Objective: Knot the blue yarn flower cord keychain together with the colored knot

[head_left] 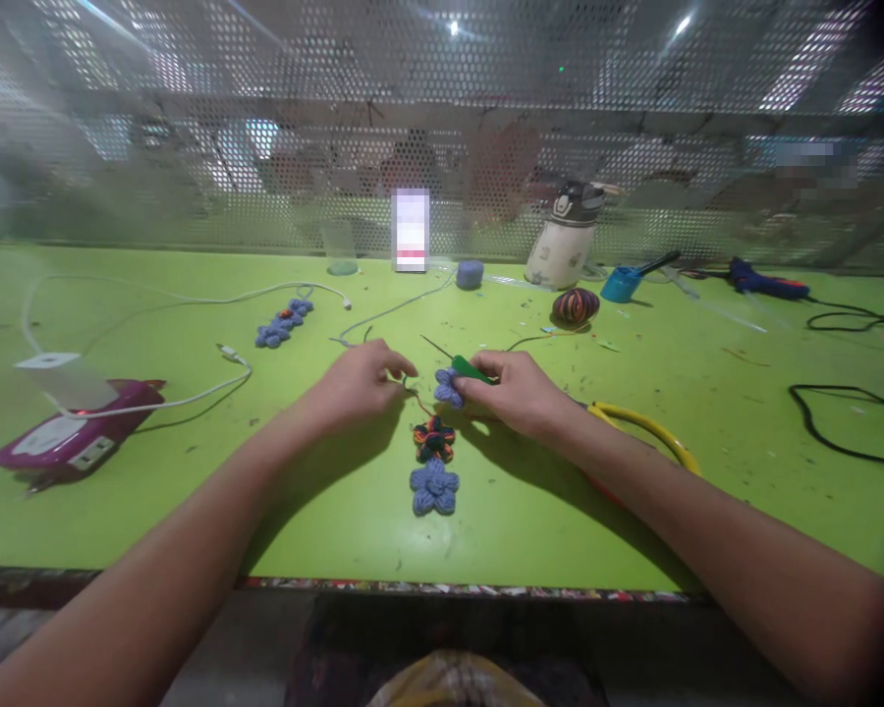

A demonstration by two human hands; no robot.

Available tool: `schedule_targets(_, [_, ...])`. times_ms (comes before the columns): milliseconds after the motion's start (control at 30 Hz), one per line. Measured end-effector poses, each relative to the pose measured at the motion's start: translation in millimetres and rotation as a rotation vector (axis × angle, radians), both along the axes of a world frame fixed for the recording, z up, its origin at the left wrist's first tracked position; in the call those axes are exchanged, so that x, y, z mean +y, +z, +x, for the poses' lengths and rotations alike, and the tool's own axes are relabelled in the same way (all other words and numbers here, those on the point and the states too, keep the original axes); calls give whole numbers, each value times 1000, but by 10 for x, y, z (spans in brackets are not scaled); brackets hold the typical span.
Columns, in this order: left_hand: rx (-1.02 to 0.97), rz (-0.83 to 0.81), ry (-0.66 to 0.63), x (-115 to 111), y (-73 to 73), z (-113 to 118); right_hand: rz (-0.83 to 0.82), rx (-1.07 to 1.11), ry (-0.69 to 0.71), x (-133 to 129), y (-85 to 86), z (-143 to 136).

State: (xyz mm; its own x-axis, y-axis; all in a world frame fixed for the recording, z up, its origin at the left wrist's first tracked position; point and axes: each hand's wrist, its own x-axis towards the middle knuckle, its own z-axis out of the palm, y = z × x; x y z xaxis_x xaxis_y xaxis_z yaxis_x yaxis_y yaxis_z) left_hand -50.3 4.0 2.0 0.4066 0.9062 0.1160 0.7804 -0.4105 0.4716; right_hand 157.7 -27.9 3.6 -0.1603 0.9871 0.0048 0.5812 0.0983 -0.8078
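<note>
My right hand (512, 391) grips a crochet hook with a green handle (469, 368), its thin metal shaft pointing up and left. The same fingers also pinch a blue crochet flower (448, 389). Just left of it, my left hand (364, 385) is closed, thumb and index finger holding a thin strand of yarn (422, 401). That strand runs down toward a dark flower with orange edging (434, 439), lying flat on the table. Directly below and touching it lies another blue crochet flower (434, 488).
A joined flower strip (285, 323) lies left. Blue yarn (469, 274) and a multicoloured yarn ball (576, 307) sit behind my hands. Yellow-handled scissors (644, 424) lie beneath my right forearm. A purple power strip (81, 432), white cables, a phone (411, 231) and a glue gun (766, 281) surround these.
</note>
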Motion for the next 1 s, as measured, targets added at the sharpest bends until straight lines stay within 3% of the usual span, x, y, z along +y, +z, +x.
schedule_targets(33, [34,-16,-105,-1,-45,23,-1,5,2,2,-4,0])
schedule_targets(100, [109,22,-180,9,-129,45,-7,19,7,5,-15,-2])
schedule_targets(200, [160,62,-199,28,-187,30,-39,43,8,9,-29,-8])
schedule_targets(333, [106,35,-159,-2,-99,10,-57,33,8,4,-28,-10])
schedule_targets(400, [0,-62,-94,-44,-15,21,-38,1,7,2,-23,-7])
schedule_targets(500, [-282,-336,-63,-110,77,52,10,-34,21,6,-28,-4])
schedule_targets(633, [-528,-619,-77,-153,64,111,94,-66,31,10,-63,-11])
schedule_targets(800, [-561,-678,-97,-174,-6,190,191,-113,35,-20,-68,-43])
schedule_targets(1000, [-608,-686,-59,-183,9,179,218,-123,46,-49,-55,-71])
